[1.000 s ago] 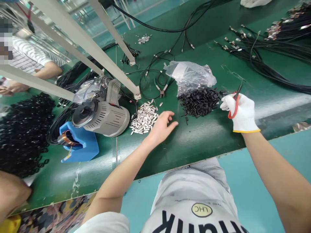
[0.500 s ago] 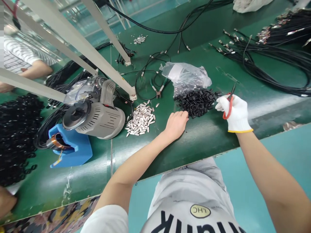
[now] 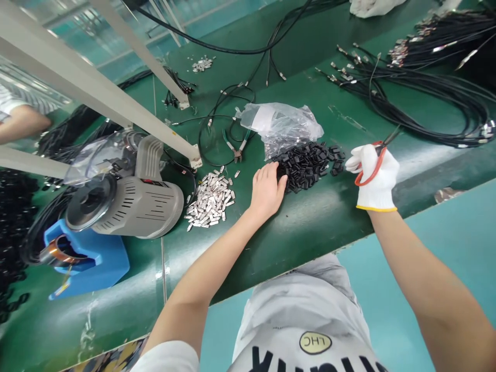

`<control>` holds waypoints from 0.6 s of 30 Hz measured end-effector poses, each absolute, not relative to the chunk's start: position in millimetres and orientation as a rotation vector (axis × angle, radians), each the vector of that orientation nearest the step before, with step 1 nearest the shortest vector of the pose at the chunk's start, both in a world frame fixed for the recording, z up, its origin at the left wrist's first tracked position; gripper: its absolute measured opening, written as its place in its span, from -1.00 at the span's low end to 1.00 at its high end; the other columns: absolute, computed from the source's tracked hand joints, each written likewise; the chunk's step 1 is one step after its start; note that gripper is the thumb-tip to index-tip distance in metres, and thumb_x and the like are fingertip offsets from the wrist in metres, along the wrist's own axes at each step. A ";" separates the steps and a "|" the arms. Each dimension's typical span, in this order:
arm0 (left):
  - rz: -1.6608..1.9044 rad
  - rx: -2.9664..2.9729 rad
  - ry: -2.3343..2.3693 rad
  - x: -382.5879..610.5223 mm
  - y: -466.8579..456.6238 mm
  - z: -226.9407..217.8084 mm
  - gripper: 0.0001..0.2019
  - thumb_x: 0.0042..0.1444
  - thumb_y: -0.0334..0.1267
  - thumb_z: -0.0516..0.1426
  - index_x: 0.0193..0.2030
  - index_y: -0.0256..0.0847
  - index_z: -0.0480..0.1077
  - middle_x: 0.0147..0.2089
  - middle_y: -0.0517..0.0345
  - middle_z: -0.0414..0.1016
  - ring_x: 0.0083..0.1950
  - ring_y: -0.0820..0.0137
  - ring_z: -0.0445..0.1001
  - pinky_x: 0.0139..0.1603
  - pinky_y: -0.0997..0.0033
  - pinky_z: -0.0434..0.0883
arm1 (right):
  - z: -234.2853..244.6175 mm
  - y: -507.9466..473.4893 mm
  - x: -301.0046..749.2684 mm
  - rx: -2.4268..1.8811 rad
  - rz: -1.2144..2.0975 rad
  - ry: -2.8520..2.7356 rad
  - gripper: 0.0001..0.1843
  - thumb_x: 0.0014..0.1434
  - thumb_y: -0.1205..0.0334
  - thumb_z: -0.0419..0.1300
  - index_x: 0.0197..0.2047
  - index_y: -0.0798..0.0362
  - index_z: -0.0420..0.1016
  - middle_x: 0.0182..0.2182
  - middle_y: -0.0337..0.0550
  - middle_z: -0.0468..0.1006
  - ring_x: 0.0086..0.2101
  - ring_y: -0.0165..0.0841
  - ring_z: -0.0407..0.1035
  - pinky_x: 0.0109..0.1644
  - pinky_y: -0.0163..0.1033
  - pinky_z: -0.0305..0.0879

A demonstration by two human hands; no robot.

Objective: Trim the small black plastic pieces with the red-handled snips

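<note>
My bare left hand (image 3: 268,190) rests at the left edge of a pile of small black plastic pieces (image 3: 306,166), its thumb apart from the other fingers. The fingertips touch the pile, and nothing shows held in them. In a white glove with a yellow cuff, my right hand (image 3: 374,175) is closed around red-handled scissors (image 3: 372,168), whose dark blades point up and right. Behind the black pieces lies a clear plastic bag (image 3: 282,124) of small parts. Left of my left hand is a heap of silvery metal connectors (image 3: 212,199).
Green-handled cutters (image 3: 237,150) lie behind the metal heap. A grey machine (image 3: 135,201) and a blue tape dispenser (image 3: 93,263) stand left, beside white frame posts (image 3: 155,121). Black cables (image 3: 418,103) spread across the right. Another person's arm (image 3: 25,121) shows far left.
My left hand has gone from lying curled near the pile's front to spreading its fingers at its left edge. The scissors have tilted right in my right hand. The view has shifted.
</note>
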State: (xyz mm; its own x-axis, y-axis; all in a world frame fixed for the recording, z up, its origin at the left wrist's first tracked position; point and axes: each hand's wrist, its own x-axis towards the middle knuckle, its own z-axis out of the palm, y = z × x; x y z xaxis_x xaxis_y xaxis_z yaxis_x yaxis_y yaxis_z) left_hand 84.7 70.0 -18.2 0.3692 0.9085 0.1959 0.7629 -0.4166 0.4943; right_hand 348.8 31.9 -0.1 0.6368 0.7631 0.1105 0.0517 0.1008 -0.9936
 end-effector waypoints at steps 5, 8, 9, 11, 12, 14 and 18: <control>0.798 2.399 1.424 84.7 94.0 7.9 -0.67 0.45 -0.15 -0.08 0.10 -0.23 0.41 0.18 -0.19 0.46 0.27 0.09 0.40 0.36 0.00 0.34 | -2.5 39.3 356.4 -1.386 0.650 -0.646 -0.67 0.26 -0.08 0.27 -0.30 0.03 0.55 -0.54 -0.16 0.53 -0.51 -0.36 0.42 -0.35 -0.19 0.40; 0.885 2.481 1.254 92.3 126.4 16.9 -0.65 0.46 -0.20 -0.14 0.06 -0.20 0.43 0.12 -0.12 0.49 0.24 0.13 0.41 0.37 0.03 0.35 | -3.2 39.5 356.0 -1.405 0.672 -0.639 -0.70 0.23 -0.05 0.28 -0.30 0.04 0.56 -0.53 -0.16 0.54 -0.50 -0.36 0.43 -0.34 -0.20 0.41; 0.907 2.492 1.209 96.9 137.8 19.7 -0.64 0.46 -0.22 -0.16 0.07 -0.20 0.43 0.12 -0.12 0.49 0.25 0.14 0.41 0.39 0.03 0.34 | -3.1 38.7 355.2 -1.399 0.675 -0.649 -0.70 0.23 -0.04 0.29 -0.29 0.04 0.57 -0.53 -0.16 0.55 -0.49 -0.36 0.44 -0.33 -0.21 0.42; 0.944 2.489 1.149 107.6 160.3 26.1 -0.61 0.47 -0.23 -0.19 0.09 -0.22 0.42 0.15 -0.15 0.49 0.28 0.14 0.40 0.41 0.02 0.32 | -2.2 36.5 353.2 -1.388 0.678 -0.667 -0.70 0.21 -0.05 0.30 -0.28 0.04 0.58 -0.52 -0.18 0.55 -0.48 -0.36 0.45 -0.31 -0.22 0.44; 0.965 2.472 1.141 112.9 171.4 29.6 -0.60 0.47 -0.23 -0.20 0.08 -0.22 0.42 0.14 -0.16 0.49 0.28 0.13 0.41 0.42 0.00 0.32 | -1.7 35.6 352.3 -1.387 0.678 -0.674 -0.70 0.21 -0.05 0.30 -0.28 0.03 0.59 -0.52 -0.20 0.55 -0.48 -0.36 0.45 -0.31 -0.22 0.45; 1.023 2.430 1.183 121.3 193.3 36.5 -0.62 0.47 -0.23 -0.18 0.06 -0.24 0.43 0.12 -0.17 0.50 0.29 0.12 0.42 0.42 -0.02 0.31 | -0.5 34.3 350.9 -1.392 0.674 -0.683 -0.73 0.20 -0.02 0.31 -0.28 0.03 0.60 -0.53 -0.21 0.55 -0.48 -0.36 0.46 -0.31 -0.22 0.45; 0.916 2.384 1.290 125.9 234.6 40.6 -0.67 0.42 -0.27 -0.08 -0.09 -0.27 0.50 0.04 -0.18 0.55 0.23 0.09 0.49 0.39 -0.04 0.34 | 0.9 34.7 350.2 -1.407 0.665 -0.690 -0.76 0.19 0.02 0.30 -0.29 0.02 0.62 -0.53 -0.21 0.57 -0.48 -0.35 0.48 -0.31 -0.22 0.47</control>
